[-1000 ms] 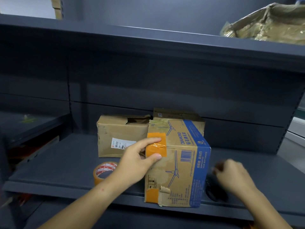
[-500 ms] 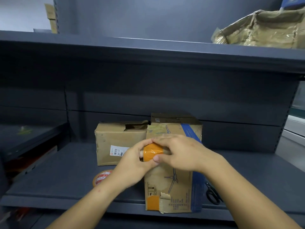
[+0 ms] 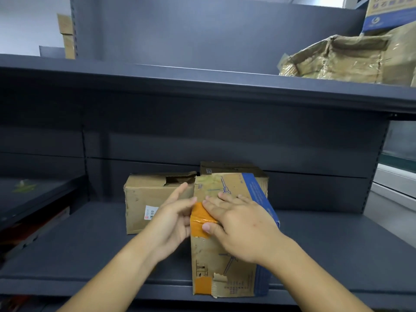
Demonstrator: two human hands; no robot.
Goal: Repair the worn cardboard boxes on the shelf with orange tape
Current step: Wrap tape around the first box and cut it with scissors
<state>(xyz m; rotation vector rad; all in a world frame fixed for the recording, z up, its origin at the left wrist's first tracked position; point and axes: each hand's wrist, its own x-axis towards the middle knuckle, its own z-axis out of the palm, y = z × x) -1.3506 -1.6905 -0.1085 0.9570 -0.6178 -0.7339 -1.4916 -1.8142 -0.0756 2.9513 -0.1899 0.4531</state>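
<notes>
A worn brown and blue cardboard box [image 3: 227, 264] stands upright at the front of the grey shelf [image 3: 85, 248]. An orange tape patch [image 3: 199, 218] sits on its upper left edge. My right hand [image 3: 238, 224] lies flat on the box face, fingers straight, pressing the patch. My left hand [image 3: 173, 219] touches the box's left side by the patch with straight fingers. A second orange patch [image 3: 202, 285] covers the bottom left corner. The tape roll is hidden behind my left arm.
A plain brown box [image 3: 144, 199] with a torn top stands behind on the left, and another box [image 3: 229, 168] is at the back. A crumpled, taped box [image 3: 342, 59] sits on the upper shelf at the right.
My right hand came from the shelf on the right onto the box and now presses the tape flat. My left hand opened and slid to the box's left side. The view tilted upward.
</notes>
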